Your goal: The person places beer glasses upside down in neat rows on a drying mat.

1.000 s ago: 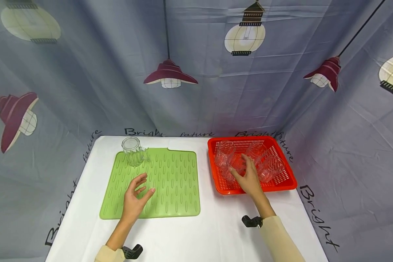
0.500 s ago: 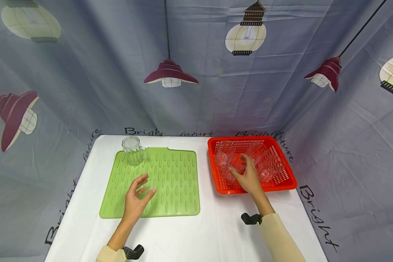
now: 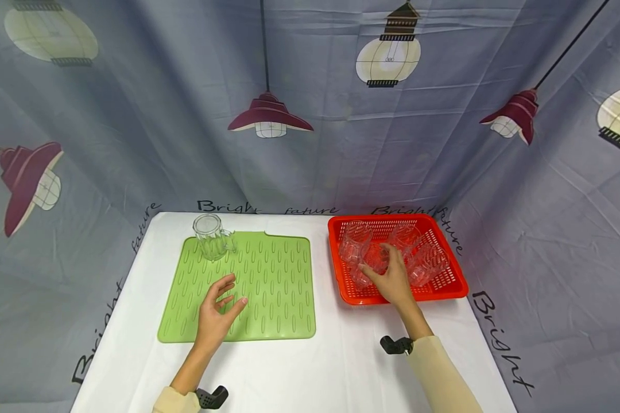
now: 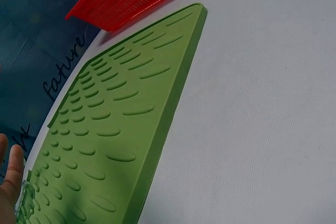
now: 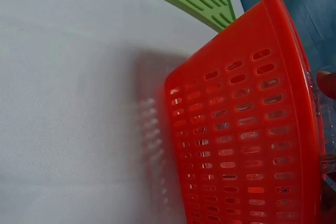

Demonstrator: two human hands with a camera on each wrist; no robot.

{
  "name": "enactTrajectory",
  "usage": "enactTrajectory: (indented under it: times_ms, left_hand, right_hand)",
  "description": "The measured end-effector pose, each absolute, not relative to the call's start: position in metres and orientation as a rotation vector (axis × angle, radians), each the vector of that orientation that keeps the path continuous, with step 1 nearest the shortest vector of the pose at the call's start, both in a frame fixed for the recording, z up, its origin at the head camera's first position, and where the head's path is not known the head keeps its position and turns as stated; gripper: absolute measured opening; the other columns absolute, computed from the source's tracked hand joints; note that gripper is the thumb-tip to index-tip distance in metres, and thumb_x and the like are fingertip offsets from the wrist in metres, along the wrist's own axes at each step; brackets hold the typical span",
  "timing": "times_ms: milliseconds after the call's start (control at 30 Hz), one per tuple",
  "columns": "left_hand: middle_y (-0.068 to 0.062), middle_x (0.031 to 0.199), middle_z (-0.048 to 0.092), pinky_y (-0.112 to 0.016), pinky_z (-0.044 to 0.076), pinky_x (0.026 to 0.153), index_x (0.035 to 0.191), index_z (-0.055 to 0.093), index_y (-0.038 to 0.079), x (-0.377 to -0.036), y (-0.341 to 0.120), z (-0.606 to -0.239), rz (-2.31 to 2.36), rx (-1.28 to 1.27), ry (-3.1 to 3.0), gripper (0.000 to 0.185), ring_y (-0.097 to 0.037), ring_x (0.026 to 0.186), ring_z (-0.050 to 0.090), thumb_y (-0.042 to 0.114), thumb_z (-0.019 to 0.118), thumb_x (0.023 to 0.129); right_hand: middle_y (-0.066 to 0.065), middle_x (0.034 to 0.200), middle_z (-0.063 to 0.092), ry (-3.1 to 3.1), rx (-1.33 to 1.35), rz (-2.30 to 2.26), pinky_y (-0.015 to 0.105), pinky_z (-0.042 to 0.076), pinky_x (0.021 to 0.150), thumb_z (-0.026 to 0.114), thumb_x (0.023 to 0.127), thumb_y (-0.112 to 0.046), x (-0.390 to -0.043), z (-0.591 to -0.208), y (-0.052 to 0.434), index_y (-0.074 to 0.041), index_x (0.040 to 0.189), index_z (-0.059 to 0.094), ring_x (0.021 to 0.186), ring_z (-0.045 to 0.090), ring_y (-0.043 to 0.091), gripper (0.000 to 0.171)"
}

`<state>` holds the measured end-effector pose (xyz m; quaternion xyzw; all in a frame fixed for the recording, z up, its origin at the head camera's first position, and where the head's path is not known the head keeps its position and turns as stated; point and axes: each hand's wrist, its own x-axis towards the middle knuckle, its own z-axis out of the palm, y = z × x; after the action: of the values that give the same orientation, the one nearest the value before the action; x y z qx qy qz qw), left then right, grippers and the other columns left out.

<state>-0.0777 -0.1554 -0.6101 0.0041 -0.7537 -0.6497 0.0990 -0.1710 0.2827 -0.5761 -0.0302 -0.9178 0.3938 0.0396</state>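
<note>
My right hand reaches into the red basket, thumb and index finger spread in a curve at a clear glass mug. In the right wrist view a fingertip shows right at clear glass behind the basket's rim; whether the fingers grip it I cannot tell. My left hand hovers over the near left part of the green ridged mat, fingers loosely curved with nothing between them. Beyond it, one glass mug stands at the mat's far left corner, handle to the right.
More clear glasses lie in the basket around my right hand. White cloth covers the table and shows between mat and basket. A grey curtain with printed lamps hangs behind the table and along both sides.
Both hands stay nearly in place. My right thumb has shifted very slightly left, and the left hand a touch right. The mugs, mat and basket have not moved.
</note>
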Motion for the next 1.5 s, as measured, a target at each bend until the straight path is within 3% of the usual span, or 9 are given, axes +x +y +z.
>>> enactTrajectory:
  times_ms: [200,433,667,1000,1267,1500]
  left_hand:
    - [0.0,0.151,0.059,-0.025,0.056,0.108,0.153,0.056,0.011,-0.076,-0.155,-0.611,-1.932,0.011,-2.225,0.067,-0.023,0.139,0.057,0.004,0.083,0.093]
    - [-0.001,0.152,0.059,-0.024,0.056,0.108,0.154,0.056,0.011,-0.074,-0.156,-0.609,-1.94,0.008,-2.227,0.067,-0.002,0.135,0.055,0.005,0.083,0.093]
    - [-0.003,0.152,0.059,-0.025,0.057,0.106,0.153,0.055,0.009,-0.074,-0.159,-0.61,-1.917,-0.018,-2.234,0.067,-0.005,0.135,0.055,0.003,0.083,0.093]
    - [-0.002,0.152,0.059,-0.026,0.057,0.107,0.153,0.056,0.011,-0.072,-0.158,-0.614,-1.923,0.007,-2.246,0.066,0.001,0.134,0.055,0.006,0.083,0.094]
    - [-0.003,0.152,0.059,-0.027,0.058,0.106,0.153,0.056,0.014,-0.071,-0.155,-0.618,-1.899,0.012,-2.267,0.065,-0.017,0.139,0.057,0.008,0.083,0.095]
    - [-0.012,0.154,0.058,-0.027,0.058,0.106,0.154,0.055,0.014,-0.069,-0.156,-0.618,-1.905,0.026,-2.277,0.066,-0.014,0.138,0.056,0.008,0.083,0.095]
  right_hand:
    - [0.022,0.149,0.049,-2.795,-0.101,1.176,0.063,0.049,0.116,0.089,0.089,-0.043,-0.169,-0.578,0.282,-0.008,0.158,0.04,0.137,0.052,0.041,0.092]
    - [0.022,0.147,0.049,-2.755,-0.116,1.179,0.062,0.049,0.114,0.091,0.086,-0.044,-0.165,-0.578,0.282,-0.008,0.154,0.044,0.134,0.052,0.041,0.09]
    - [0.021,0.143,0.051,-2.731,-0.133,1.203,0.057,0.049,0.109,0.093,0.085,-0.04,-0.162,-0.578,0.284,-0.01,0.152,0.047,0.131,0.053,0.04,0.086]
    - [0.02,0.145,0.05,-2.72,-0.138,1.216,0.058,0.048,0.111,0.092,0.086,-0.041,-0.159,-0.578,0.284,-0.012,0.153,0.047,0.133,0.051,0.039,0.086]
    - [0.019,0.144,0.05,-2.694,-0.129,1.234,0.057,0.047,0.11,0.092,0.085,-0.041,-0.158,-0.576,0.282,-0.012,0.152,0.047,0.133,0.052,0.038,0.085]
    - [0.019,0.142,0.051,-2.661,-0.128,1.257,0.054,0.049,0.106,0.092,0.085,-0.041,-0.158,-0.574,0.283,-0.012,0.15,0.049,0.129,0.053,0.037,0.083]
